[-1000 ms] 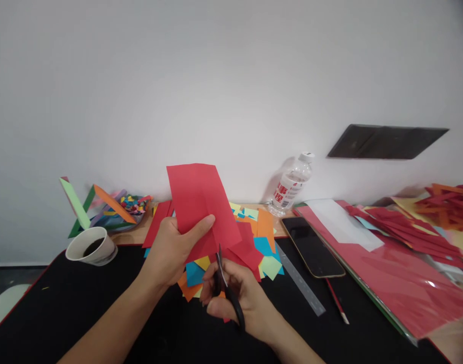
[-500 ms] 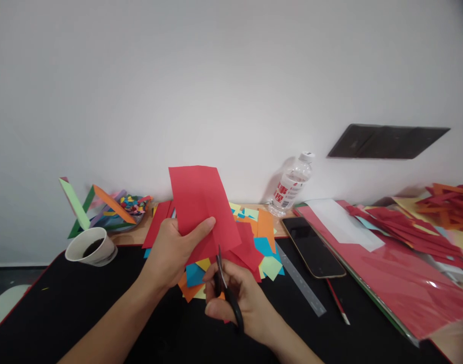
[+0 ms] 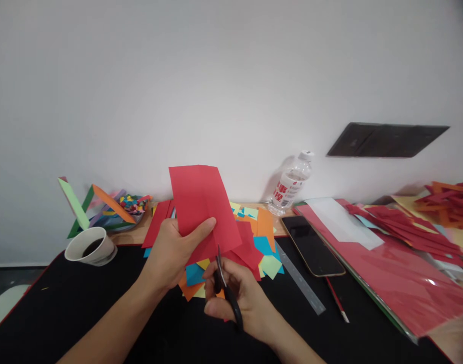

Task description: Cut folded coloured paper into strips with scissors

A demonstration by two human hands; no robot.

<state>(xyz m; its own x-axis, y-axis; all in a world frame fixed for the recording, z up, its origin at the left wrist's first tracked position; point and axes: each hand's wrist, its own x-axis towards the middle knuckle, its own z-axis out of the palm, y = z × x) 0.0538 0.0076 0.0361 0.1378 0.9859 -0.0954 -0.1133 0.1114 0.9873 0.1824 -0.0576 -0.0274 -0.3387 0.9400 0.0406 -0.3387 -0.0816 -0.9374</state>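
Note:
A sheet of red paper is held up in my left hand, the thumb pressed on its front face and the fingers hidden behind it. My right hand grips black-handled scissors, with finger and thumb at the handle loops. The scissor blades point up and meet the lower edge of the red paper, near a slit or crease line in it. Beneath both hands lies a pile of coloured paper pieces, in blue, orange, yellow, green and red.
To the left stand a paper cup of dark liquid and a dish of paper scraps. On the right are a water bottle, a phone, a clear ruler, a red pencil and a red paper pack.
Almost nothing differs. Both hands, the red paper and the scissors keep their places, and the surroundings shift very slightly in view.

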